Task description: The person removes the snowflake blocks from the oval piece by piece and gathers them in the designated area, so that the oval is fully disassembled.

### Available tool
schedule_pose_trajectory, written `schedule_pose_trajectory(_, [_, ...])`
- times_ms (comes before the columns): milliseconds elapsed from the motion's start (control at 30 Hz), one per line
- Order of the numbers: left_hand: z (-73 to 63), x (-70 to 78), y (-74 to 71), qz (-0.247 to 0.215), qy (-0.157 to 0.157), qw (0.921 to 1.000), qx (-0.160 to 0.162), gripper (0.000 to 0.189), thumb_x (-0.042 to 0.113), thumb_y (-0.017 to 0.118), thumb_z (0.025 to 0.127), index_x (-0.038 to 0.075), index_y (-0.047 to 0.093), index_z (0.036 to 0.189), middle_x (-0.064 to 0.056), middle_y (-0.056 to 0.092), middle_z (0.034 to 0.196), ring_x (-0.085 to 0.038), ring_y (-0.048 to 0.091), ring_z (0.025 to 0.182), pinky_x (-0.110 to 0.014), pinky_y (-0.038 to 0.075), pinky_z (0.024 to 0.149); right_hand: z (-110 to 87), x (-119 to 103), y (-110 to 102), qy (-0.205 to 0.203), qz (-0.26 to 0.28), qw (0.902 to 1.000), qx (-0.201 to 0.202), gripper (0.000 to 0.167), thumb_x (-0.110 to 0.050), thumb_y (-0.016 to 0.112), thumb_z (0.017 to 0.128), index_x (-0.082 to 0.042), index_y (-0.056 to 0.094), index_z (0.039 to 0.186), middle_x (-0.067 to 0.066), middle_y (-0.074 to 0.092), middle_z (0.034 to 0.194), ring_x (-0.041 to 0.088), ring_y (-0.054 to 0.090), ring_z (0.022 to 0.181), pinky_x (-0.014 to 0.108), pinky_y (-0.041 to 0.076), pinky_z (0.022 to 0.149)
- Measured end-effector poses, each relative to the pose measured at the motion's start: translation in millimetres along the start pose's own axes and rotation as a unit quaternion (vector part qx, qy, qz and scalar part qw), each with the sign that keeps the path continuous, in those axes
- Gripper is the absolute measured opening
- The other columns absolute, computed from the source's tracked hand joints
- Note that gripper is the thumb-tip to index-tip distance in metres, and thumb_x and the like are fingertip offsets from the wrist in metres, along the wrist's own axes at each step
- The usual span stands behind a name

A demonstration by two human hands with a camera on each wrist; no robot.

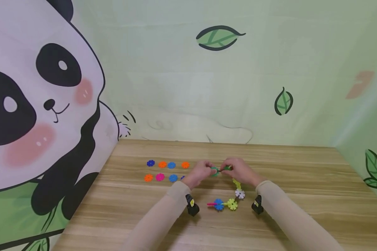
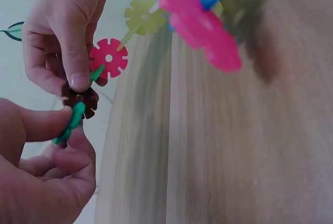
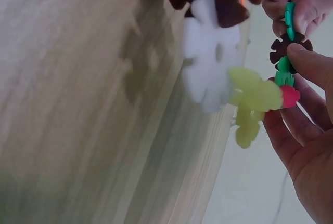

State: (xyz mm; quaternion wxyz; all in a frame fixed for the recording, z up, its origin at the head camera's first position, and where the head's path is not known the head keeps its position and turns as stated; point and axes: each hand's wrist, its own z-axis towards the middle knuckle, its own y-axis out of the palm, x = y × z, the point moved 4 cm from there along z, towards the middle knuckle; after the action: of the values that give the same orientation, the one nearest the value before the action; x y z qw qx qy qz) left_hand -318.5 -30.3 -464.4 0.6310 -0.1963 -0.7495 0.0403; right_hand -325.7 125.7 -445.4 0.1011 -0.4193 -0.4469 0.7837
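Observation:
A chain of interlocked plastic snowflake discs curves from the hands toward the near side of the table. Its lower part shows a white disc (image 1: pixel 240 194), a yellow disc (image 1: pixel 232 204), a blue disc (image 1: pixel 219 204) and an edge-on pink disc (image 1: pixel 211 204). At the upper end, my right hand (image 1: pixel 238 170) pinches a brown disc (image 2: pixel 88 107) that joins a green one beside a pink-red disc (image 2: pixel 109 58). Between thumb and finger, my left hand (image 1: pixel 199 173) pinches another green disc (image 2: pixel 70 122), its edge against the brown disc. How deep their slots engage, I cannot tell.
Left of the hands, loose discs lie in two rows on the wooden table (image 1: pixel 128 216), among them a dark blue disc (image 1: pixel 150 163), an orange disc (image 1: pixel 148 177) and a pink disc (image 1: pixel 160 177). One is partly hidden by the left hand. A panda-printed backdrop (image 1: pixel 163 87) stands behind.

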Motion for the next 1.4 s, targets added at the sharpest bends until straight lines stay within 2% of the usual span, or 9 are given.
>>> schedule_pose_trajectory(233, [-0.9,1.2,0.9,0.001,-0.011,0.9991,0.041,0.008,0.002,0.068,0.084,0.001,0.062,0.088,-0.007,0.058,0.084,-0.018,0.049,0.075,-0.026,0.039,0.061,0.2,-2,1,-0.015,-0.004,0.9999,0.005,0.008,-0.002,0.070,0.084,-0.008,0.069,0.088,-0.002,0.065,0.089,0.014,0.059,0.083,0.028,0.050,0.069])
schedule_pose_trajectory(367, [-3.0,3.8,0.6,0.010,-0.008,0.9984,0.054,0.007,-0.001,0.066,0.083,0.000,0.060,0.087,-0.007,0.056,0.082,-0.017,0.046,0.071,-0.024,0.037,0.056,1.1,-1,2,-0.023,-0.003,0.9997,0.007,0.011,-0.001,0.071,0.082,-0.011,0.069,0.088,-0.002,0.066,0.089,0.015,0.060,0.083,0.032,0.052,0.071])
schedule_pose_trajectory(467, [-3.9,4.8,-1.0,0.009,-0.007,0.9984,0.055,0.007,-0.001,0.065,0.083,0.000,0.060,0.088,-0.007,0.056,0.082,-0.017,0.047,0.071,-0.024,0.037,0.056,1.7,-1,2,-0.026,-0.003,0.9996,0.006,0.012,-0.001,0.071,0.082,-0.011,0.069,0.089,-0.002,0.066,0.089,0.016,0.061,0.084,0.037,0.052,0.074])
schedule_pose_trajectory(600, [-3.0,3.7,-5.0,0.019,-0.009,0.9990,0.039,0.008,0.003,0.067,0.084,0.002,0.061,0.090,-0.006,0.058,0.085,-0.018,0.049,0.077,-0.026,0.039,0.062,1.0,0,2,-0.031,-0.003,0.9995,0.005,0.012,0.000,0.071,0.082,-0.011,0.070,0.088,-0.002,0.066,0.088,0.019,0.062,0.085,0.040,0.052,0.076])
schedule_pose_trajectory(733, [-1.8,2.1,-12.1,0.039,-0.002,0.9991,0.018,0.013,0.011,0.070,0.084,0.004,0.063,0.093,-0.005,0.060,0.088,-0.020,0.052,0.081,-0.031,0.043,0.070,-0.1,0,1,-0.024,-0.004,0.9997,0.004,0.012,0.000,0.071,0.082,-0.011,0.070,0.089,-0.003,0.065,0.088,0.018,0.061,0.085,0.038,0.052,0.075])
schedule_pose_trajectory(933, [-1.9,1.1,-26.1,-0.001,0.000,0.9999,-0.014,0.018,0.014,0.068,0.087,0.003,0.060,0.099,-0.006,0.062,0.090,-0.030,0.061,0.093,-0.044,0.046,0.087,-0.5,0,-2,-0.003,-0.005,1.0000,0.005,0.011,-0.002,0.071,0.083,-0.012,0.069,0.088,-0.003,0.066,0.090,0.016,0.061,0.085,0.038,0.052,0.076])
schedule_pose_trajectory(1100, [0.3,0.4,-41.9,0.023,0.022,0.9995,0.004,0.022,0.012,0.068,0.087,0.000,0.058,0.101,-0.013,0.065,0.086,-0.035,0.064,0.089,-0.043,0.050,0.080,-2.5,1,-5,0.009,-0.011,0.9999,0.002,0.007,-0.005,0.071,0.084,-0.011,0.069,0.087,-0.003,0.066,0.090,0.015,0.060,0.084,0.039,0.052,0.074])
schedule_pose_trajectory(1200, [2.9,-0.5,-50.6,0.021,0.034,0.9991,0.017,0.019,0.008,0.066,0.087,-0.001,0.057,0.102,-0.015,0.066,0.084,-0.037,0.064,0.087,-0.043,0.051,0.077,-3.1,3,-6,0.013,-0.014,0.9998,0.000,0.006,-0.006,0.070,0.084,-0.011,0.069,0.088,-0.003,0.066,0.089,0.013,0.059,0.083,0.037,0.051,0.073])
schedule_pose_trajectory(1400, [2.8,4.6,-64.1,0.028,0.030,0.9983,0.041,0.019,0.004,0.062,0.089,0.002,0.056,0.107,-0.015,0.066,0.087,-0.036,0.063,0.091,-0.044,0.050,0.081,-4.0,5,-6,0.021,-0.017,0.9996,-0.001,0.005,-0.007,0.071,0.084,-0.010,0.069,0.089,-0.004,0.066,0.089,0.013,0.059,0.082,0.035,0.051,0.073])
